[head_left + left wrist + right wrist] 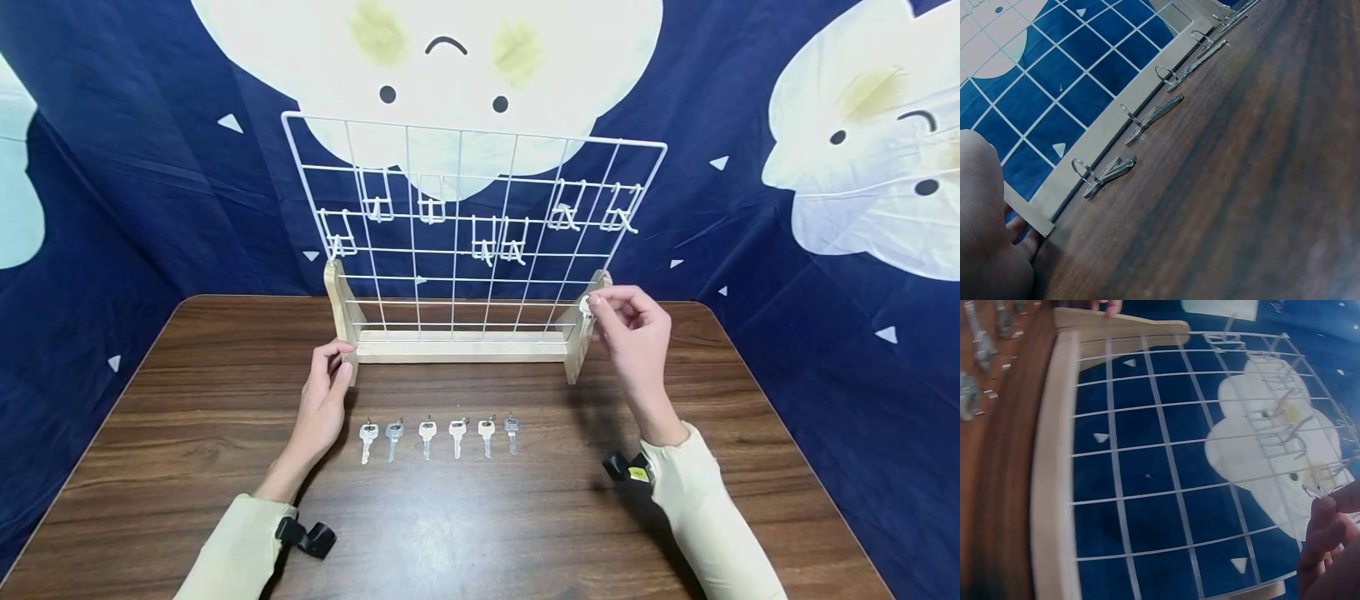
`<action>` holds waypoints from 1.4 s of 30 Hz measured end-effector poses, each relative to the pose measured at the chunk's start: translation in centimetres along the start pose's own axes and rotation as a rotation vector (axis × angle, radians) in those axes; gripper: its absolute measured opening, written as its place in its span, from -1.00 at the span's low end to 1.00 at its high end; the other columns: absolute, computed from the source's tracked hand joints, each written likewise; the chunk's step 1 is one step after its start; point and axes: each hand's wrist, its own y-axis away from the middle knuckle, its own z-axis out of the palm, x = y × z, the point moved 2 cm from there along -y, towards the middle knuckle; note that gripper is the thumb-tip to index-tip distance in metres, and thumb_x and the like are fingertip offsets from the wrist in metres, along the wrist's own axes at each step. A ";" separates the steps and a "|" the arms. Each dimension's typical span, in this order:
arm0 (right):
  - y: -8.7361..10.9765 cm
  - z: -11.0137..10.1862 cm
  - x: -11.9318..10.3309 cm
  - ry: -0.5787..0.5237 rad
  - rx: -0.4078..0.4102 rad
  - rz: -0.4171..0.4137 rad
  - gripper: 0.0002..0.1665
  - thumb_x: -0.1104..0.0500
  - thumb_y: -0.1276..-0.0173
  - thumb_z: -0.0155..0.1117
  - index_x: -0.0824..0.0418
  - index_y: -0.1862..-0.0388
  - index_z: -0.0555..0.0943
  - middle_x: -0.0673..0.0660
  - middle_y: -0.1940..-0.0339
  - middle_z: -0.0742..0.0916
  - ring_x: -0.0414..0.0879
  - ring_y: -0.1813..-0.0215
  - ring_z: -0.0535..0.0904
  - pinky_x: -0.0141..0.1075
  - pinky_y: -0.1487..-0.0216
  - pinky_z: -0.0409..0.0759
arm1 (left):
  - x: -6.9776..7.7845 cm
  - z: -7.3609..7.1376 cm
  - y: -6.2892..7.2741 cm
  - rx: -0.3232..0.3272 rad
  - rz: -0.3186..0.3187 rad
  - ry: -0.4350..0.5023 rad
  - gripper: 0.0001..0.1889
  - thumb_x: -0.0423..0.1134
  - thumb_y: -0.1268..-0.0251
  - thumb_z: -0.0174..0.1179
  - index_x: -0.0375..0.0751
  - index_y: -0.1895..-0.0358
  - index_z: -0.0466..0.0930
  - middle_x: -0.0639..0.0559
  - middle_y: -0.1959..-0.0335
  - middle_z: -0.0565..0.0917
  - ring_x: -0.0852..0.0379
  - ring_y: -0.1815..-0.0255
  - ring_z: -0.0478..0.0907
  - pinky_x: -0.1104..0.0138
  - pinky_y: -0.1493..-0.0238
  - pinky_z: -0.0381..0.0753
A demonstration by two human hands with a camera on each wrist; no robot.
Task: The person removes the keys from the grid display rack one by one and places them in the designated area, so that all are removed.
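A white wire grid rack stands upright in a pale wooden base. My left hand grips the base's left side support; in the left wrist view some fingertips show beyond its edge. By the right side support, my right hand pinches a key between thumb and fingers, raised above the table. Its small metal ring shows at the fingertips in the right wrist view; fingers hide the rest. Several metal keys with rings lie in a row before the rack.
Several white wire hooks hang on the grid at different heights. The brown wood-grain table lies under everything. A dark blue cloth with white clouds stands behind and at the sides. Each wrist wears a black strapped camera.
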 end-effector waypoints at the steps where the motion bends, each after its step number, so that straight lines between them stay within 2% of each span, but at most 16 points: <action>1: 0.3 -0.1 0.3 0.014 -0.015 0.006 -0.85 0.49 -0.46 0.40 0.30 0.27 0.79 -0.09 0.57 0.70 -0.30 0.64 0.49 -0.53 0.63 0.45 | 0.0 0.0 0.0 0.000 -0.002 -0.001 -0.67 -0.27 -0.83 0.00 -0.20 -0.46 0.43 0.02 -0.54 0.50 0.17 -0.65 0.37 0.46 -0.65 0.25; 9: 2.3 -0.4 2.1 0.111 -0.103 0.090 -0.95 0.49 -0.45 0.38 0.54 0.19 0.73 -0.06 0.53 0.77 -0.31 0.61 0.54 -0.51 0.56 0.56 | -0.1 -0.1 0.0 0.001 -0.007 -0.008 -0.67 -0.24 -0.83 0.00 -0.18 -0.47 0.44 0.05 -0.55 0.50 0.17 -0.65 0.37 0.45 -0.65 0.26; 17: 3.7 -0.6 3.0 0.116 -0.179 0.116 -0.92 0.51 -0.44 0.37 0.61 0.18 0.71 -0.12 0.50 0.79 -0.36 0.58 0.57 -0.52 0.54 0.58 | 0.0 -0.1 0.1 0.005 -0.004 -0.013 -0.67 -0.26 -0.83 0.00 -0.20 -0.46 0.43 0.03 -0.54 0.51 0.18 -0.64 0.37 0.45 -0.65 0.26; 28: 5.6 -0.9 4.9 0.163 -0.252 0.186 -0.94 0.51 -0.45 0.39 0.58 0.20 0.73 -0.09 0.46 0.81 -0.26 0.58 0.62 -0.43 0.52 0.66 | -0.2 0.0 0.1 0.005 0.001 -0.017 -0.68 -0.27 -0.83 -0.01 -0.17 -0.45 0.45 0.00 -0.54 0.51 0.14 -0.64 0.38 0.47 -0.64 0.27; 35: 7.0 -1.2 6.4 0.222 -0.311 0.281 -0.93 0.47 -0.47 0.39 0.54 0.17 0.75 0.04 0.41 0.84 -0.23 0.60 0.62 -0.36 0.53 0.68 | -0.2 0.0 0.1 0.002 -0.008 -0.013 -0.68 -0.28 -0.82 -0.01 -0.16 -0.46 0.44 0.03 -0.56 0.49 0.14 -0.64 0.38 0.46 -0.64 0.27; 42: 7.9 -1.3 7.3 0.218 -0.403 0.393 -0.90 0.47 -0.45 0.38 0.55 0.15 0.72 0.00 0.45 0.82 -0.21 0.62 0.58 -0.44 0.53 0.58 | 0.0 0.0 0.1 0.001 -0.011 -0.009 -0.67 -0.24 -0.83 0.00 -0.19 -0.46 0.43 0.03 -0.55 0.50 0.16 -0.65 0.38 0.45 -0.65 0.27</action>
